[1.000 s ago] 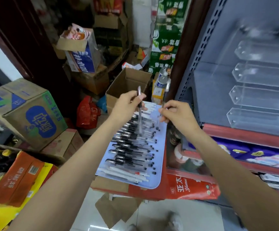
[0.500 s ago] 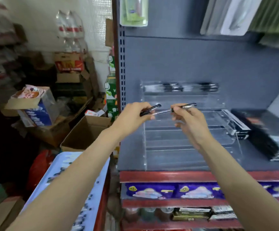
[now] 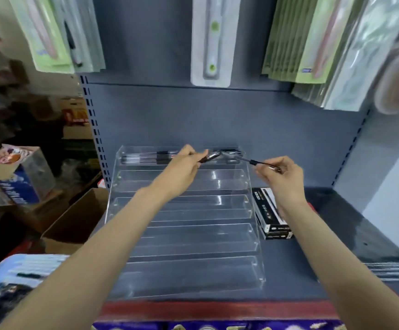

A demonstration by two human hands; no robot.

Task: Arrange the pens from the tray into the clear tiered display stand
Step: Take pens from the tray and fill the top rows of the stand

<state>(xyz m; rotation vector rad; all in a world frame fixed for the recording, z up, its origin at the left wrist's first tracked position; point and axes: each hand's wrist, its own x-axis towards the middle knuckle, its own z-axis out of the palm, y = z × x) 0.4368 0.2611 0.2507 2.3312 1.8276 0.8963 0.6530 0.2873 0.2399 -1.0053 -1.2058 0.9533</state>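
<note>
Pens (image 3: 146, 157) already lie in the top tier of our clear stand (image 3: 193, 236), and we hold two more over that tier. Our left hand (image 3: 181, 166) pinches one pen (image 3: 209, 156) by its end, with the dark barrel pointing right. Our right hand (image 3: 282, 173) curls its fingers round a second pen (image 3: 253, 161), whose tip reaches left toward the first; whether the two pens touch, we cannot tell. The lower tiers of the stand hold nothing we can make out. The stand sits on a dark shelf (image 3: 336, 234) against a grey back panel. Just right of the stand lie black-and-white boxes (image 3: 271, 214); their printing is too small to read. At lower left we see a corner of the blue tray (image 3: 10, 277) with blurred pens on it. Further left stands a blue carton (image 3: 17, 184) with white lettering we cannot read. Green packets (image 3: 296, 39) hang above, and their labels are blurred too.
</note>
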